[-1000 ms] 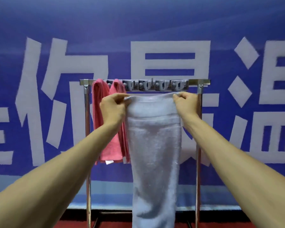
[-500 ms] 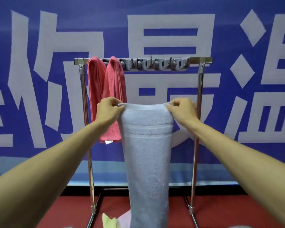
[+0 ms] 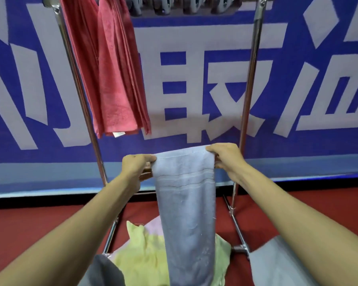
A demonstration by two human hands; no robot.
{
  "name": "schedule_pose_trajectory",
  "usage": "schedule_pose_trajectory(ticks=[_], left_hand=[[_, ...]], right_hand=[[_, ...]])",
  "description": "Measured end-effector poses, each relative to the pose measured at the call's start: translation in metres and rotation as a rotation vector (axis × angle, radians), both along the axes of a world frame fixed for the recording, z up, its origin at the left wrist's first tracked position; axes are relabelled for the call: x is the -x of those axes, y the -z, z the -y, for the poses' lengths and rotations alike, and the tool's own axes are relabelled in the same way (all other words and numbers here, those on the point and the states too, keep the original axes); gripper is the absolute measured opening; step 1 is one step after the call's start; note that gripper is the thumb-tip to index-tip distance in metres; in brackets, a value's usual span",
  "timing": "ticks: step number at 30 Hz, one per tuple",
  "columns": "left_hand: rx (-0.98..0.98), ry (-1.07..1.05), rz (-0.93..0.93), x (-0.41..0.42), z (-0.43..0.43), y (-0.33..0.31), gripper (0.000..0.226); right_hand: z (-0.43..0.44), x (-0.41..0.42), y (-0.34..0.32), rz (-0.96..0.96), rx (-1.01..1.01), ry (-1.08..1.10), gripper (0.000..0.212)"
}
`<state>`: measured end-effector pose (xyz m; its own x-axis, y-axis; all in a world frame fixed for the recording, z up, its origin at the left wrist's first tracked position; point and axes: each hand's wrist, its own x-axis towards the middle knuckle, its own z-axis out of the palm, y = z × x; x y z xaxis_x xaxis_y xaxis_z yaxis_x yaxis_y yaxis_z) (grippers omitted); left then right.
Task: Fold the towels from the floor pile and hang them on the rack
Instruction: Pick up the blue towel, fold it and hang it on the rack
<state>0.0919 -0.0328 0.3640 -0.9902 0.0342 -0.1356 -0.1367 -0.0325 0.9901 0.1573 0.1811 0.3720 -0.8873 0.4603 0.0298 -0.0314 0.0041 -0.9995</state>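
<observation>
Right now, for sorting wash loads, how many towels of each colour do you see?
Red towels, on the rack: 2
Blue towel, held: 1
Yellow towel, on the floor: 1
Pale pink towel, on the floor: 1
Total: 5
Grey cloth at the bottom edge: unclear, not counted.

- Between the rack's left post (image 3: pixel 79 89) and right post (image 3: pixel 248 89), the middle of the frame stands open, backed only by the banner (image 3: pixel 318 162).
- Two red towels (image 3: pixel 112 69) fill the upper left of that gap, just beside the left post.
- Clips (image 3: pixel 184 5) crowd the top edge.
- The pale blue towel (image 3: pixel 186 203), stretched between the left hand (image 3: pixel 135 168) and right hand (image 3: pixel 225 157), blocks the lower centre.
- The floor pile (image 3: pixel 145 254) lies beneath it, and a base bar (image 3: pixel 236 223) crosses the lower right.
</observation>
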Motion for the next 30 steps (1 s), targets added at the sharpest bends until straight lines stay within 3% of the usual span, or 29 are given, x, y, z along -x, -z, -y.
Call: schedule_pose_trajectory(ticks=[6,11,14,16,22,30], left_hand=[[-0.180,0.203,0.240,0.006,0.003,0.052,0.003],[-0.287,0.175,0.215,0.005,0.002,0.058,0.013],[-0.303,0.012,0.189,-0.004,0.006,0.065,0.021],[-0.314,-0.022,0.164,-0.016,0.007,0.068,0.014],[-0.260,0.089,0.024,-0.046,0.000,0.064,0.002],[-0.116,0.231,-0.089,-0.046,-0.008,0.071,0.017]], right_hand=[[-0.002,-0.004,0.053,0.085,0.321,0.029,0.012],[0.008,0.002,0.049,0.027,0.384,-0.029,0.006],[0.024,-0.004,0.053,0.062,0.328,-0.072,0.006],[0.037,-0.012,0.055,0.080,0.265,-0.111,0.007],[0.057,-0.032,0.062,0.123,0.113,-0.178,0.010],[0.064,-0.031,0.069,0.154,0.040,-0.223,0.015]])
